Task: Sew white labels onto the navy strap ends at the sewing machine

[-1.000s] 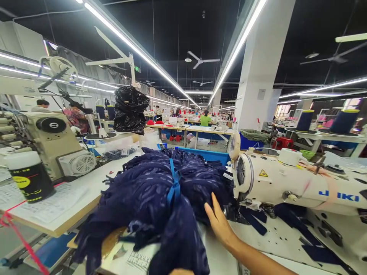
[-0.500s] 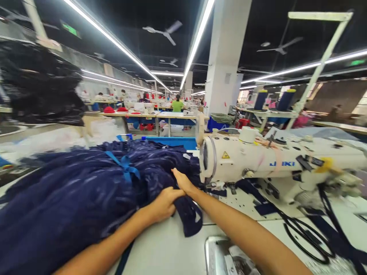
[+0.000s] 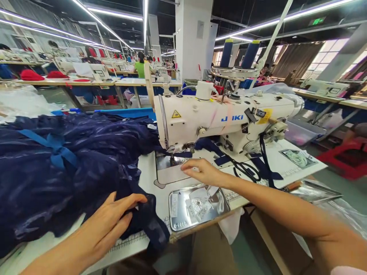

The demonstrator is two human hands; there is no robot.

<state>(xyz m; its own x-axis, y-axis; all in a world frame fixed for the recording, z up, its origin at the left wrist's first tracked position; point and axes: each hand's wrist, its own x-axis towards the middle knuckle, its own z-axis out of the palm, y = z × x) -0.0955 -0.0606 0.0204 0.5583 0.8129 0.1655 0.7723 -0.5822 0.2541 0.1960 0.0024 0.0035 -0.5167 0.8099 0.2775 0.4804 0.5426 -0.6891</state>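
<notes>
My left hand (image 3: 116,219) is at the near edge of a dark navy garment bundle (image 3: 94,183), its fingers bent round a loose navy fabric strip (image 3: 153,221) that hangs over the table edge. A blue ribbon (image 3: 59,151) is tied in a bow round the bundle. My right hand (image 3: 205,173) hovers over the sewing machine's metal plate, just in front of the needle area, with fingers loosely stretched and nothing visible in them. The white sewing machine (image 3: 195,118) stands behind it. Small navy scraps (image 3: 183,154) lie under its head.
Black-handled scissors (image 3: 246,170) and more navy strips lie right of my right hand. A shiny metal cover plate (image 3: 183,215) is set in the near table edge. Thread cones (image 3: 226,55) stand behind the machine. A red stool (image 3: 344,156) is at the right.
My right hand has left the navy fabric and moved to the machine's plate. My left hand stays at the fabric, nearer to me. The view has turned right and down.
</notes>
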